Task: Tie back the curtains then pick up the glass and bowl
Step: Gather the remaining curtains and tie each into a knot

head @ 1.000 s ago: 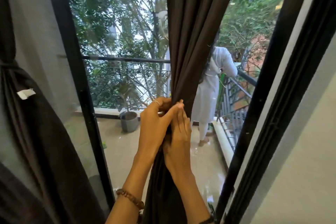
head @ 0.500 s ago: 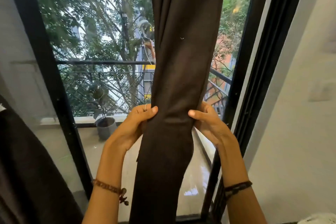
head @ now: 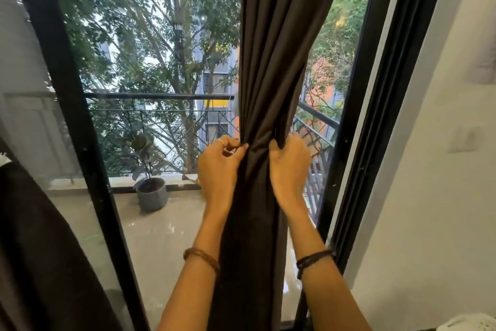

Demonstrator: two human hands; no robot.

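A: Hands?
B: Left hand (head: pixel 218 169) and right hand (head: pixel 288 167) both pinch the dark curtain (head: pixel 271 67), bunched dead centre, twelve o'clock from the wrists.
A: Risk?
B: No tie visible; loosen either grip and the folds likely spill open.
A: Glass, bowl?
B: Not in view. Second curtain (head: pixel 40 250) at eight o'clock.

The balcony floor (head: pixel 171 236), seen through the glass, is pale, glossy and tiled, reflecting light. On it at the far left stands a grey round pot (head: pixel 151 193) holding a leafy plant (head: pixel 143 148), set just beside the low ledge (head: pixel 120 183) under the railing.
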